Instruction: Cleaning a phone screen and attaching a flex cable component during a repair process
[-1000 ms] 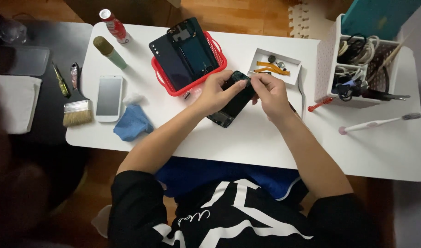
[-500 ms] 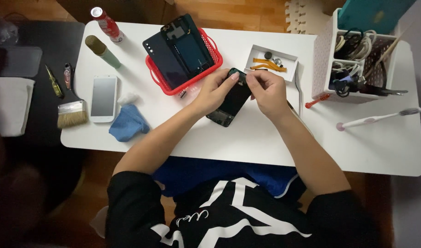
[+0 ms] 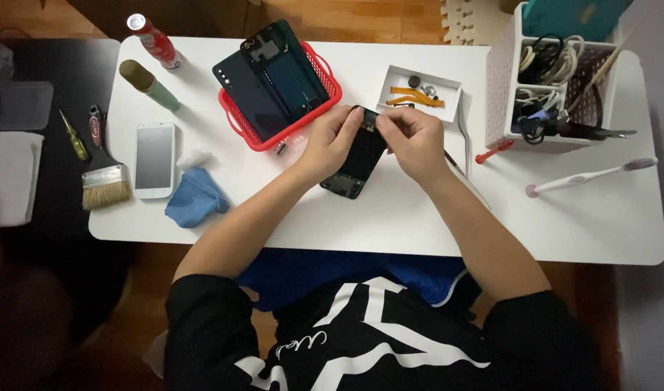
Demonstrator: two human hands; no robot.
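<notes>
A black opened phone [image 3: 356, 163] lies tilted on the white table [image 3: 390, 217], its inner parts facing up. My left hand [image 3: 330, 141] grips the phone's left side near its top end. My right hand [image 3: 411, 141] pinches at the phone's top edge with thumb and forefinger; what the fingertips hold is too small to tell. Right behind the hands stands a red basket [image 3: 324, 81] with dark phone panels [image 3: 274, 76] in it. A small white tray [image 3: 395, 76] with orange flex strips sits just beyond my right hand.
At the left lie a white phone [image 3: 155, 160], a blue cloth [image 3: 195, 198], a brush [image 3: 103, 181], a green screwdriver [image 3: 74, 135], a green-handled tool [image 3: 148, 85] and a red-capped bottle [image 3: 151, 40]. A white organiser [image 3: 506, 101] with cables, a red screwdriver [image 3: 494, 152] and a toothbrush [image 3: 589, 176] are at the right.
Both hands have stayed on the black phone, with the right fingers shifting slightly at its top edge. The view has drifted a little.
</notes>
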